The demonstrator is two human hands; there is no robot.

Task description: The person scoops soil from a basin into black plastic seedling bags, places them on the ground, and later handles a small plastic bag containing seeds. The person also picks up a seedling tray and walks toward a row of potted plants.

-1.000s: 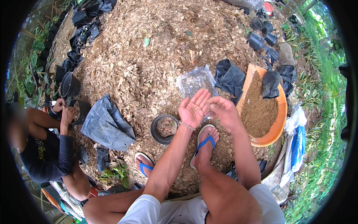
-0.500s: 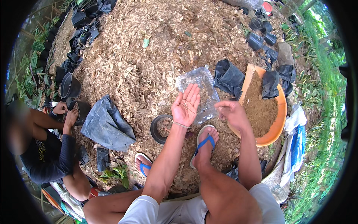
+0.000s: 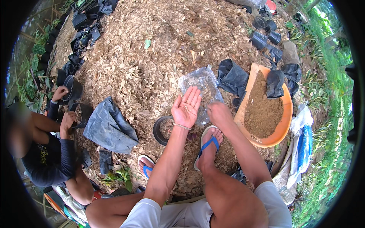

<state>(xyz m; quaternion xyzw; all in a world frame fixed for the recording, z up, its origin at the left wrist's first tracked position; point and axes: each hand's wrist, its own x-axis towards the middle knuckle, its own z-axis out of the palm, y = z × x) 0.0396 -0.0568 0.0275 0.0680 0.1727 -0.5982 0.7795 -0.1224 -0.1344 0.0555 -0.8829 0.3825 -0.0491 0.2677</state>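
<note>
1. Wood chips and dry husk cover the ground (image 3: 152, 64) almost from edge to edge, and I watch everything else sit on that brown litter.
2. At my right stands an orange basin (image 3: 279, 133), tilted and heaped with brown soil (image 3: 262, 114); a crumpled black bag (image 3: 274, 83) lies on its upper rim.
3. Left of my knees lies a large grey-black plastic sheet (image 3: 110, 127), folded over itself.
4. Beyond it another person (image 3: 45, 152) sits in a dark long sleeve, both of their hands on black pots at the far left.
5. Ahead of me, between the hands and the basin, lies a clear plastic bag (image 3: 199, 81), flat and wrinkled on the chips.
6. A small black pot (image 3: 162, 131) stands just left of my left wrist, mouth up, with some soil inside.
7. My left hand (image 3: 186, 106) is spread wide open, palm up and fingers straight, holding nothing but a few small specks on the palm; it hovers over the near edge of the clear plastic bag.
8. My right hand (image 3: 218, 114) hangs palm down just beside it, fingers curled under; I cannot tell whether it grips anything. It touches the bag's lower right corner, close to the basin's rim.
</note>
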